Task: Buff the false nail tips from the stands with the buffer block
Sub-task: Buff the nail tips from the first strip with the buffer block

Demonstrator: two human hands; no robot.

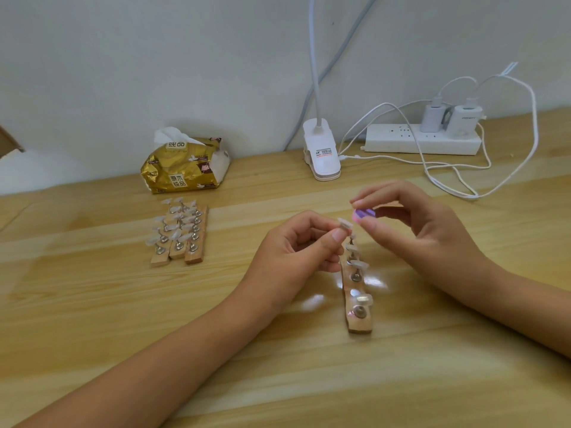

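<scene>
Two bare hands meet above the light wooden table point(123, 319), near its middle. The left hand point(296, 245) has its fingers curled in and pinches a small clear false nail tip point(345, 223) between thumb and forefinger. The right hand point(423, 223) pinches a small purple buffer block point(364, 214) between thumb and fingertips and holds it just beside the tip; I cannot tell whether the two touch.

Right below the hands lies a narrow wooden stand strip point(360, 327) with metal pegs, several of them carrying clear nail tips. It runs from under the left fingers toward the near edge.

Well off to the left, three more wooden stand strips point(193, 257) lie side by side, touching, their pegs crowded with clear tips.

Behind those, by the wall, sits a gold plastic pack of white tissues point(185, 171). To its right stands a white clip-on lamp base point(321, 152), then a white power strip point(423, 142) with two white chargers plugged in and white cables point(463, 193) looping over the table.
</scene>
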